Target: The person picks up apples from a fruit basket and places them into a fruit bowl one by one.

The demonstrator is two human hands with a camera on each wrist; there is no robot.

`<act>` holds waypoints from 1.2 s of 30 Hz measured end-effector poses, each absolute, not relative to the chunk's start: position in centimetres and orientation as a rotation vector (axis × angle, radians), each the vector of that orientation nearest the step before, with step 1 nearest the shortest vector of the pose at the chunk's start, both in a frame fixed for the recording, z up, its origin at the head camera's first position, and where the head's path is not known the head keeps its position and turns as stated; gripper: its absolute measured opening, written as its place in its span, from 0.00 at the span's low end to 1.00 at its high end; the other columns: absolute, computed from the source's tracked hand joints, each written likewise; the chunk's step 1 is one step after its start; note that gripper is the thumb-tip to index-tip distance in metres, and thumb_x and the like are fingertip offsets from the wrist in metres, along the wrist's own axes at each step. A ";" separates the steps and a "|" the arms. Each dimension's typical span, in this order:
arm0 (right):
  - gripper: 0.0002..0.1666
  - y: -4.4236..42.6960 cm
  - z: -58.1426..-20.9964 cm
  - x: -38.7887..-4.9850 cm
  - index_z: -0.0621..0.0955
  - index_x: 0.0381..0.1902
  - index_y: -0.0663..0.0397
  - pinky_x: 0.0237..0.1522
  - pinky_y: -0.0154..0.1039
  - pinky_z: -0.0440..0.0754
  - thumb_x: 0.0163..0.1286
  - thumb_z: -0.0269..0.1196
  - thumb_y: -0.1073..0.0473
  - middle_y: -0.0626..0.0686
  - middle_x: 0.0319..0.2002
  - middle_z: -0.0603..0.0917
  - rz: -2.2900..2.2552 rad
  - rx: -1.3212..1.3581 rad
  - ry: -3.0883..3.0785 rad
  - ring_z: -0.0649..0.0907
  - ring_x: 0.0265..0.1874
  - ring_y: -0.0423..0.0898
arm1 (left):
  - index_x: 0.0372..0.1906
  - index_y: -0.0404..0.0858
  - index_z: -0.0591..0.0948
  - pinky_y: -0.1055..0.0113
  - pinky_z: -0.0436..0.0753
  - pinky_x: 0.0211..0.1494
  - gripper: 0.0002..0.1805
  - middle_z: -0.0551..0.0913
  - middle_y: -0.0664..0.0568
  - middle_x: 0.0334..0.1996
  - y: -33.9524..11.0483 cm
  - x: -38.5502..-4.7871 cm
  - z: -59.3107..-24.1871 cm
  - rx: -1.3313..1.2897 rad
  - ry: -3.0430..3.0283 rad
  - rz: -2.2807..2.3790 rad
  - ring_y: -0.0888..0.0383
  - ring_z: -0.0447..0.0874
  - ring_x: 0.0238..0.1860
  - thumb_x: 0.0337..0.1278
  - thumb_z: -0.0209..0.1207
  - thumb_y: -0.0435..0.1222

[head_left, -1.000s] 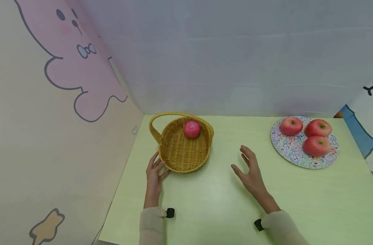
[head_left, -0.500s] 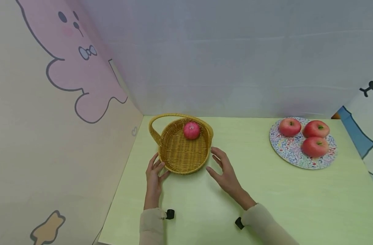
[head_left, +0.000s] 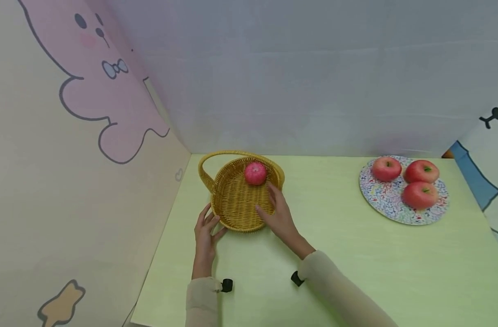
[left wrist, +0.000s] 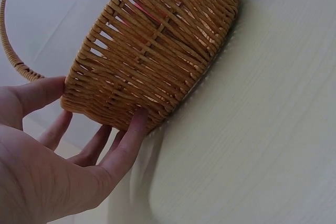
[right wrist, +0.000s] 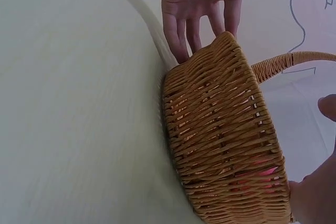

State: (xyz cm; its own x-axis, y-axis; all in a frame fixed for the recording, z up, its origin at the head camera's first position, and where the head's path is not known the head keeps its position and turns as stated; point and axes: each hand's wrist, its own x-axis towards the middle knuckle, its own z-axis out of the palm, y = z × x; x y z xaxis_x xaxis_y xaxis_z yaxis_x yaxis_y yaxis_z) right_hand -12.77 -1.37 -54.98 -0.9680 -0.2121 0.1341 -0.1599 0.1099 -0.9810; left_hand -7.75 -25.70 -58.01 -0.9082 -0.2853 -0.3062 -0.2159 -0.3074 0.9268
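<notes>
A round wicker basket (head_left: pixel 242 200) with an arched handle stands on the pale green table. A round pink-red fruit (head_left: pixel 255 174) sits inside at its far side; its kind is unclear. My left hand (head_left: pixel 205 234) is at the basket's near-left edge. Its fingers, spread apart, touch the woven wall and rim, as the left wrist view also shows. My right hand (head_left: pixel 279 215) reaches over the basket's right rim, thumb and fingers apart, with its fingertips just short of the fruit. Nothing shows in its grasp. In the right wrist view, only part of that hand (right wrist: pixel 317 190) appears.
A speckled plate (head_left: pixel 381 204) with three red apples (head_left: pixel 421 195) lies at the back right. A grey-white wall (head_left: pixel 298 100) rises behind the table, and a cartoon-printed wall (head_left: pixel 89 200) bounds its left side. The table surface (head_left: pixel 334 236) extends between basket and plate.
My right hand has moved left from the bare table, past the basket's right rim, to over its inside. My left hand, the basket and the fruit have stayed in place.
</notes>
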 end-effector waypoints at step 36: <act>0.59 -7.2 -56.3 -21.6 0.47 0.83 0.61 0.79 0.55 0.66 0.71 0.69 0.48 0.66 0.79 0.59 -1.788 0.293 2.416 0.63 0.80 0.59 | 0.76 0.55 0.70 0.54 0.89 0.53 0.30 0.71 0.44 0.75 -25.4 -7.8 -58.0 0.691 -1.807 -2.411 0.41 0.75 0.72 0.75 0.59 0.33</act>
State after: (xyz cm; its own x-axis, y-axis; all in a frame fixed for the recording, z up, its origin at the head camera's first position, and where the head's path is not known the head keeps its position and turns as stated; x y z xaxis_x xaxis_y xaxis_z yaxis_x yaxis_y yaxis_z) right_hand -21.59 -7.21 -56.28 -0.9738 0.0831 -0.2115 0.2266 0.2829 -0.9320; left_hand -7.80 -25.42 -57.99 -0.8987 -0.3006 -0.3192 -0.2221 -0.3157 0.9225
